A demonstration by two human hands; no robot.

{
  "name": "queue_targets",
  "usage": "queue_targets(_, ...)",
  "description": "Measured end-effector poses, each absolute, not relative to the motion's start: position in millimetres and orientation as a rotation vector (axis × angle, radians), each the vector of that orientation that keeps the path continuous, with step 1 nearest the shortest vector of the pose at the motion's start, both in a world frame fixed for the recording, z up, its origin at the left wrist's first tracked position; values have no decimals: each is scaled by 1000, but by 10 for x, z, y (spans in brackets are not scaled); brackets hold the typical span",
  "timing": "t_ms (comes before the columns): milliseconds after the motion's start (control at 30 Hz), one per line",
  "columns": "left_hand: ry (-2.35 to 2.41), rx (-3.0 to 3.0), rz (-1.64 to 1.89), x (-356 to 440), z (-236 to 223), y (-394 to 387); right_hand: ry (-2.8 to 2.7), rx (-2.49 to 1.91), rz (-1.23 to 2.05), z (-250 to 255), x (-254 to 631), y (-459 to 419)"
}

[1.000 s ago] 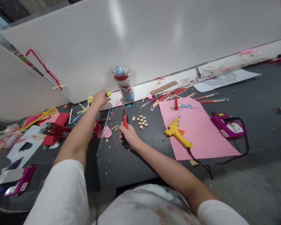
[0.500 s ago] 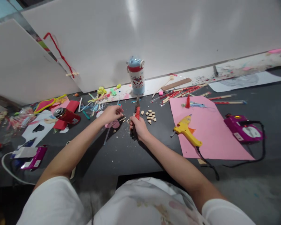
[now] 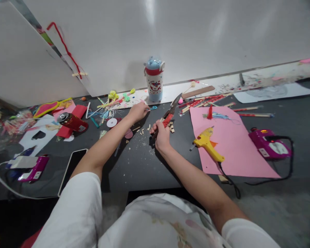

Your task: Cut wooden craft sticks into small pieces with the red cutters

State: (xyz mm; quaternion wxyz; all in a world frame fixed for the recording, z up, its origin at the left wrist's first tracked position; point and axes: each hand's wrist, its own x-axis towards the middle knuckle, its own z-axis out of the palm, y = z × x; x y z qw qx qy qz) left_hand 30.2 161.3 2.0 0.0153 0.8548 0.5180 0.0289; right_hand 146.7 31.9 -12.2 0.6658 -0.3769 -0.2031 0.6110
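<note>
My right hand (image 3: 162, 136) is wrapped round the red handles of metal snips (image 3: 172, 109), their dark jaws pointing up and away to the right. Partly behind that hand lies a small pile of short cut wooden pieces (image 3: 172, 128). My left hand (image 3: 139, 111) reaches across the table toward the bottle, its fingers closed at a small light-blue piece with a looped end (image 3: 153, 107); whether it is lifted I cannot tell. Wood bits (image 3: 142, 131) and crumbs are scattered on the dark tabletop between my hands.
A water bottle (image 3: 155, 81) stands upright against the white board. Rightward are a yellow glue gun (image 3: 208, 143) on pink paper (image 3: 237, 151), bundled sticks (image 3: 206, 102) and a purple power block (image 3: 270, 144). Leftward are a red can (image 3: 73, 123), a phone (image 3: 71, 168) and craft scraps.
My left hand has moved forward and right, to the light-blue piece. My right hand has shifted slightly right, and the snips now tilt right, partly covering the wooden pile.
</note>
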Motion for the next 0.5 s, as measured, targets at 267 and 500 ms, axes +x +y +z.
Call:
queue_targets(267,1607,2785,-148,403,4,1669,-396,-775,1314,-65,1595,404)
queue_targets(500,1648,2756,-139,463,-10,1789,-295,-766,1250,-22,1724,500)
